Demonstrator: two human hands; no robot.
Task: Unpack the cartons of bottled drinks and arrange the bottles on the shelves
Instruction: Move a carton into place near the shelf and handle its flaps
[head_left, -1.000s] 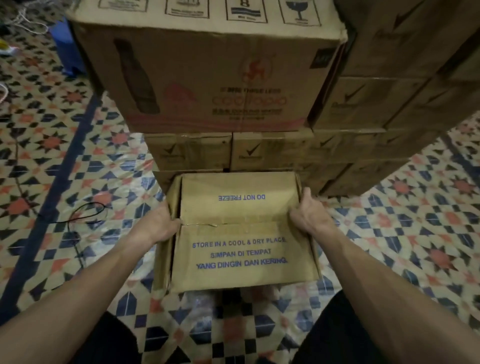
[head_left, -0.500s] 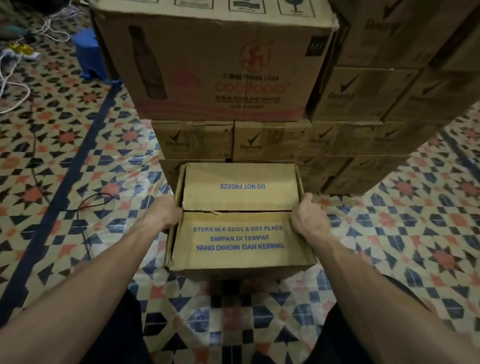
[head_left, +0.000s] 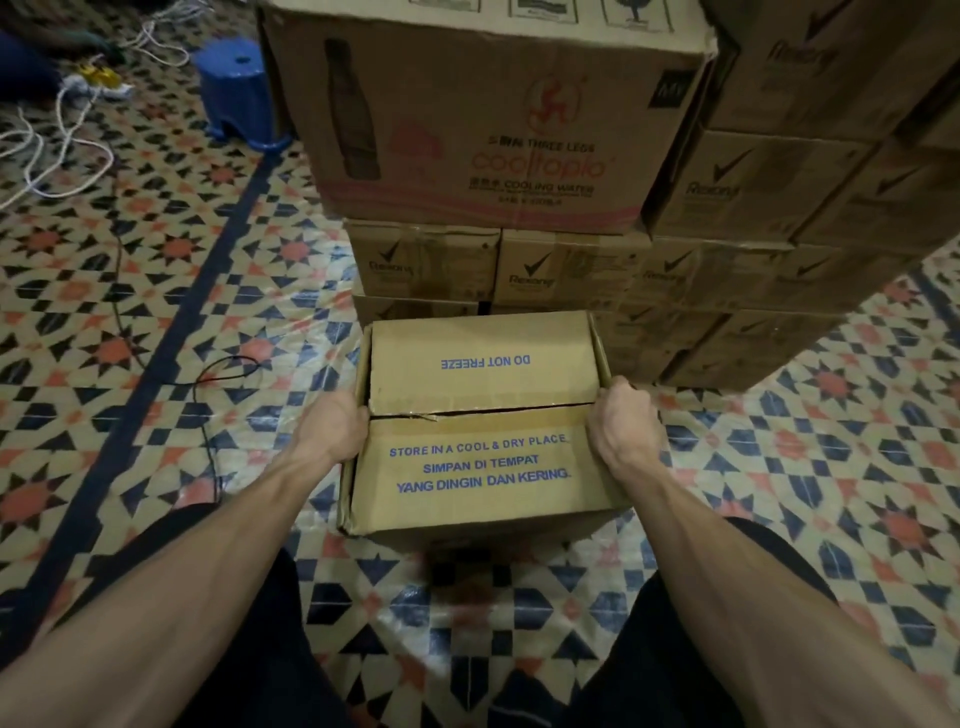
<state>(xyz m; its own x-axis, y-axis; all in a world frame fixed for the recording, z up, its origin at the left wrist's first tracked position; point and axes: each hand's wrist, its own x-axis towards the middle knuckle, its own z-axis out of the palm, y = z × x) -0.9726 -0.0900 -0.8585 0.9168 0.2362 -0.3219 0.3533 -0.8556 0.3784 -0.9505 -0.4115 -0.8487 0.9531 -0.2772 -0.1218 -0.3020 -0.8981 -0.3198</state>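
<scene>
A closed brown carton (head_left: 480, 415) with blue print on its top flaps sits in front of me above the patterned floor. My left hand (head_left: 335, 428) grips its left side at the flap seam. My right hand (head_left: 621, 423) grips its right side at the same height. Behind it, a bigger carton with a bottle picture and pink print (head_left: 488, 114) rests on a stack of smaller cartons (head_left: 421, 265). No bottles are in sight.
More stacked brown cartons (head_left: 789, 218) fill the right and back. A blue plastic stool (head_left: 241, 93) stands at the upper left beside white cables (head_left: 57, 150). A thin black cable (head_left: 208, 395) lies on the tiled floor left of the carton.
The view has tilted up and the carton now sits lower and nearer my legs. Both hands have kept their grip on its sides.
</scene>
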